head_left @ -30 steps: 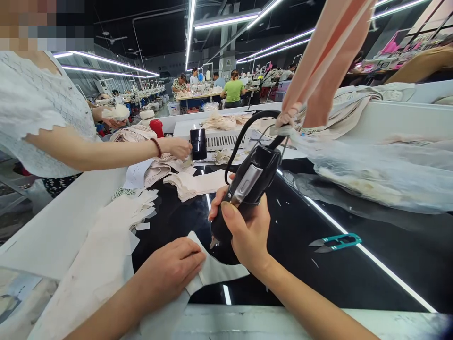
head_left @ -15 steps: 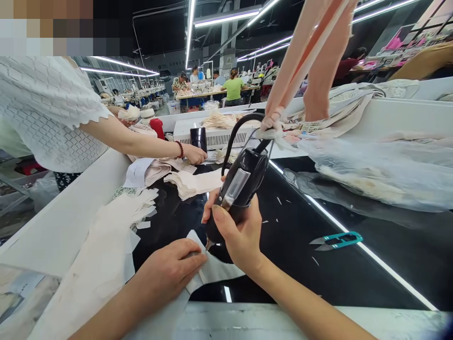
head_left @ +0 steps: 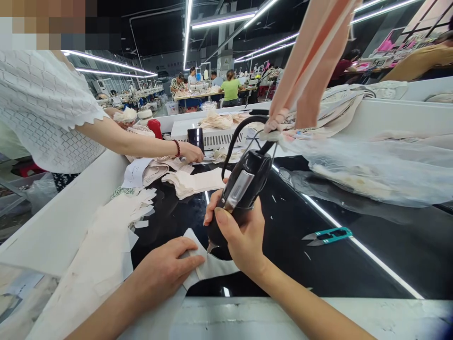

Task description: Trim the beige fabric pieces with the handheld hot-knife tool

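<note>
A black corded electric hand tool is wrapped in the fingers and thumb of my right hand. It is tilted, with its narrow metal tip low over the edge of a pale fabric piece; whether they touch I cannot tell. My left hand holds that piece down against the black tabletop, thumb and fingers close together on it. From the tool's upper end a cord loops away, and a knotted pink fabric strip rises above it.
Teal thread snips lie to the right, near clear plastic bags. Stacked cream pieces and a long pale pile are left. A co-worker's hand reaches in beside a dark phone. Walls border the table.
The view has shifted slightly, so the snips and bags appear a little farther left. The tool's tip sits slightly farther from my left fingers. Both hands keep their hold.
</note>
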A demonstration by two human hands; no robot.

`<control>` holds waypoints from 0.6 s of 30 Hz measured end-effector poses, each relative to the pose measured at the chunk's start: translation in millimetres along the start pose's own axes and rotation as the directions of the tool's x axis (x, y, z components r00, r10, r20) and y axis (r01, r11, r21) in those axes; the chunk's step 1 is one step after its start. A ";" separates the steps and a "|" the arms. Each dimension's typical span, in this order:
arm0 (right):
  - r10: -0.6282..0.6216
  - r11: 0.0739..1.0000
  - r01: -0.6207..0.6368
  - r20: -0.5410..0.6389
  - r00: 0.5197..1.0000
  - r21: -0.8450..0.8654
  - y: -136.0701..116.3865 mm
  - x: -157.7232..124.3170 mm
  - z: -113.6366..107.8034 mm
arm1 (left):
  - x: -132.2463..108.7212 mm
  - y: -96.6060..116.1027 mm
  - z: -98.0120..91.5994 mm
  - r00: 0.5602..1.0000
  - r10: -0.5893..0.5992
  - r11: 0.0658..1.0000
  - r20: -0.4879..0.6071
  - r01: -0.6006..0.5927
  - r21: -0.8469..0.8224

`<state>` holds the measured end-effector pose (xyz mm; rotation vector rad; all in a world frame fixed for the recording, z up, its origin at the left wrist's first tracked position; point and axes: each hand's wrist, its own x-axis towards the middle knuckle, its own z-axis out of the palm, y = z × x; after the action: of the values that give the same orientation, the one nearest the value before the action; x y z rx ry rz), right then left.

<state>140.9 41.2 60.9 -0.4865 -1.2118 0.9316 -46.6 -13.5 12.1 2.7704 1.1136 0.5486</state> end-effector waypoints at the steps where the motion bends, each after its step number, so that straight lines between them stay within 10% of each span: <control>1: 0.005 1.000 -0.005 -0.002 1.000 -0.010 0.5 -0.6 0.5 | 0.2 0.1 -0.6 1.000 0.001 1.000 -0.001 -0.001 -0.003; 18: -0.034 0.999 0.033 -0.043 0.998 -0.041 -31.5 -8.6 -32.8 | 20.8 28.1 3.3 0.989 0.064 0.998 -0.133 -0.063 0.007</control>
<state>182.0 21.6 69.4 -0.5148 -1.1972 0.8650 -13.3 -19.5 21.5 2.8161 1.0543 0.7500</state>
